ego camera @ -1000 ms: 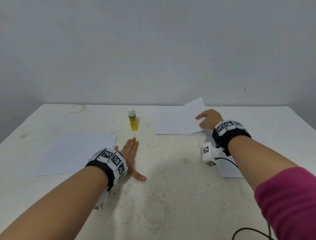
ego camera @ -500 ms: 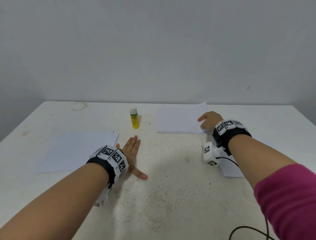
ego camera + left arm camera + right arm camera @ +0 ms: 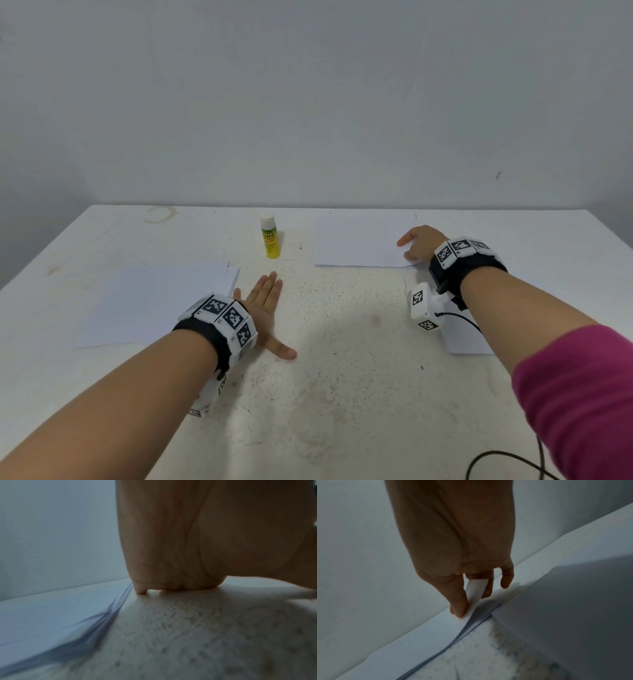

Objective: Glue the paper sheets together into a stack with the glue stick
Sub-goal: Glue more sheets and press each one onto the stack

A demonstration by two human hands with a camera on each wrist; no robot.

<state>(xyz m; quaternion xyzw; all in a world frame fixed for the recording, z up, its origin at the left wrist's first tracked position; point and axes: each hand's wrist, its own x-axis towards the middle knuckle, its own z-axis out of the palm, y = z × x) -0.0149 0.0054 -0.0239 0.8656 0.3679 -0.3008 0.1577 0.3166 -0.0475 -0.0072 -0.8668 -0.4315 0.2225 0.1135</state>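
Setting: white, rough-textured table (image 3: pixel 342 342) against a plain pale wall; a brown ring stain sits at its far left corner.
Glue stick: yellow-green glue stick (image 3: pixel 271 236) with a white cap, upright and capped at the far middle of the table, between the two piles and touching neither.
Left pile: loose white sheets (image 3: pixel 150 305), edges fanned unevenly in the left wrist view (image 3: pixel 51 615); just beside the left hand, apparently not touched.
Left hand: left hand (image 3: pixel 265 308) flat on the bare table, fingers straight and together, thumb spread out to the side; it holds nothing.
Right pile: far-right stack of sheets (image 3: pixel 359 240), lying nearly flat.
Right hand: right hand (image 3: pixel 419 243) at the stack's near right corner; in the wrist view the thumb and fingers (image 3: pixel 458 601) pinch the raised corner of the top sheet (image 3: pixel 476 591), the sheets beneath staying down.
Doing it well: likely the step is peeling one sheet free; lift slowly from the corner so only a single sheet comes; keep the pinch light to avoid a crease.
Hard to tell: how many sheets each pile holds; whether any are glued; another sheet (image 3: pixel 469 337) under the right forearm is mostly hidden; a black cable (image 3: pixel 496 462) is cut off at the bottom edge.
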